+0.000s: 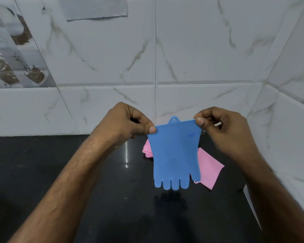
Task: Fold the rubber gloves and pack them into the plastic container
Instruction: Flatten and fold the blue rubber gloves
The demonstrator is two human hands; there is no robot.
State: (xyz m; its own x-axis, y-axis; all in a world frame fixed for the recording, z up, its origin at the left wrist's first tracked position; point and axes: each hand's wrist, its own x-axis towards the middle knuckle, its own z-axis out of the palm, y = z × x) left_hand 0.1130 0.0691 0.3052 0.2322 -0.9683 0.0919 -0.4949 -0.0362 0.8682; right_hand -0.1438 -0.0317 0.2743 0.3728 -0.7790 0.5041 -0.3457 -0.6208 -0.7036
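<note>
Above counter (pixel 77 172): one blue glove (pixel 175 155), seemingly one pink glove (pixel 209 169).

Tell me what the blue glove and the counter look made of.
Blue glove: looks like matte silicone or soft rubber. It hangs limp from both hands' pinches, with a moulded hanging tab at the cuff, though I can't be certain. Counter: likely polished black stone, since it is glossy and mirrors a light streak and the glove.

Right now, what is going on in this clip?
A person holds a blue rubber glove up by its cuff, the left hand and right hand each pinching a corner, fingers hanging down, unfolded. A pink glove lies on the black counter behind it. No plastic container is in view.
</note>
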